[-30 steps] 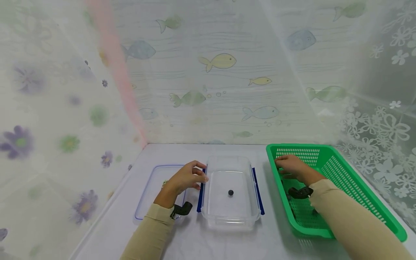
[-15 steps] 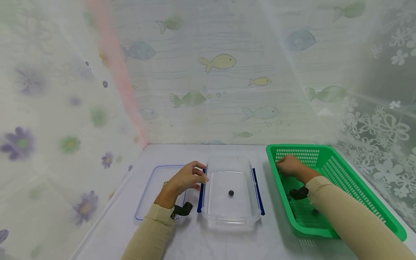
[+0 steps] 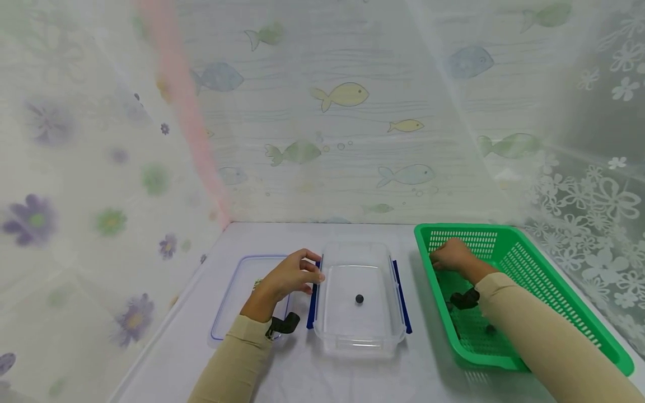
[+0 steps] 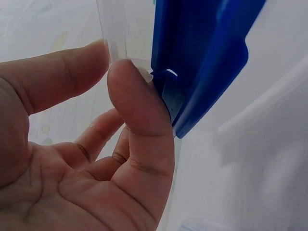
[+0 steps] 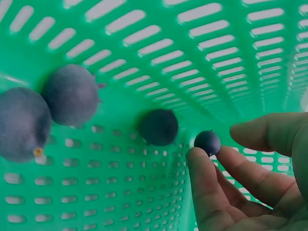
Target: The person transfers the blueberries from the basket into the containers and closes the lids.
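My left hand [image 3: 292,274] is at the left side of a clear plastic box [image 3: 353,341] with blue clip flaps. In the left wrist view, thumb and index finger pinch its transparent wall beside a blue flap [image 4: 202,57]. One dark grape [image 3: 359,299] lies inside the box. My right hand [image 3: 453,257] reaches down into the green basket [image 3: 471,361], near its left wall. In the right wrist view, two fingertips touch a small dark grape [image 5: 208,141], while the thumb stands apart from it. Other grapes [image 5: 72,95] lie nearby along the basket wall.
A clear lid [image 3: 237,296] with a blue-edged rim lies on the white-covered table [image 3: 282,375], left of the box and partly behind my left hand. Printed curtains [image 3: 347,184] enclose the back and sides. Another grape [image 3: 490,329] sits on the basket floor, near the right forearm.
My right hand has shifted slightly within the basket, and its fingers have drawn closer together against the left wall. The left hand keeps its place on the box.
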The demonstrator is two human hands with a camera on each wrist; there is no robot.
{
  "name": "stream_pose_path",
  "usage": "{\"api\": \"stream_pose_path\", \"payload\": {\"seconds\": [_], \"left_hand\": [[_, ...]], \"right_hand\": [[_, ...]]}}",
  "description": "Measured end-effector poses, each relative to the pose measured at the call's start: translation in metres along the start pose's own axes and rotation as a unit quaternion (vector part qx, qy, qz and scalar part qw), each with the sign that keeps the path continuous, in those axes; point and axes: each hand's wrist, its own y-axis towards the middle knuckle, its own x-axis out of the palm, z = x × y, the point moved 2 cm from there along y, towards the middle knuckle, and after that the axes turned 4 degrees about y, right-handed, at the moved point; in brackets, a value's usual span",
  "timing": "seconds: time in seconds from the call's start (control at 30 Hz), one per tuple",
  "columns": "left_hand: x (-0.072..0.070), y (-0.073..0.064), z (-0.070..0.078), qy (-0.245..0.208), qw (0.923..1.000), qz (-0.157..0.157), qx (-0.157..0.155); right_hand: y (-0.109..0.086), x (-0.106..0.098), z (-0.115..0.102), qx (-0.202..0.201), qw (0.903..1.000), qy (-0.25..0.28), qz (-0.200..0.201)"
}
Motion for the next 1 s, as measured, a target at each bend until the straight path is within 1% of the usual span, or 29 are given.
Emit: {"api": "stream_pose_path", "payload": {"seconds": [0.2, 0.27, 0.43, 0.53, 0.67, 0.8, 0.9, 1.0], "left_hand": [[0.000, -0.001, 0.001, -0.004, 1.0000, -0.005, 0.005], [0.000, 0.000, 0.000, -0.003, 1.0000, -0.006, 0.007], [0.001, 0.002, -0.002, 0.000, 1.0000, -0.003, 0.004], [0.001, 0.002, -0.002, -0.003, 1.0000, -0.001, 0.004], [0.000, 0.001, -0.002, -0.009, 1.0000, -0.001, 0.003], [0.000, 0.001, -0.001, -0.011, 0.9999, -0.003, 0.001], [0.000, 0.000, 0.000, -0.010, 0.9999, -0.002, 0.001], [0.000, 0.000, 0.000, -0.010, 0.9999, -0.002, 0.001]], "right_hand": [[0.002, -0.007, 0.005, 0.013, 0.9990, 0.038, 0.022], [0.001, -0.010, 0.004, 0.012, 0.9989, 0.036, 0.026], [-0.008, -0.012, -0.006, 0.016, 0.9989, 0.022, 0.039], [-0.012, -0.014, -0.008, 0.018, 0.9989, 0.022, 0.038], [-0.016, -0.020, -0.007, 0.012, 0.9990, 0.035, 0.026], [-0.019, -0.026, -0.007, 0.009, 0.9973, 0.072, 0.014], [-0.021, -0.030, -0.009, 0.006, 0.9936, 0.113, 0.002], [-0.025, -0.034, -0.013, 0.004, 0.9900, 0.141, -0.010]]}}
